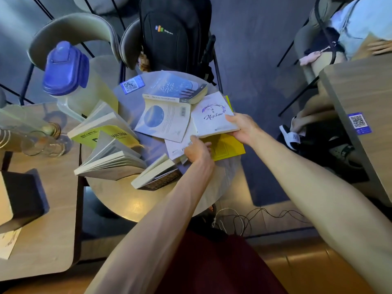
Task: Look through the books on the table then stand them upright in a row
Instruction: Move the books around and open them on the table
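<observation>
Right hand [240, 128] grips white book [212, 115] by its lower-right corner, centre frame. Left hand [197, 150] sits on yellow book [229, 147] below it, fingers curled; can't tell what it holds.

Round table [118, 198] — scattered books [163, 119] lie on it, plus a QR card [132, 84].

Reaching forward with both bare arms, wrists close together. Gripping a book [212, 113] by its right corner with the right hand [241, 128], thumb on top. Pinching its near left corner with the left hand [198, 150], fingers curled, knuckles up.
</observation>
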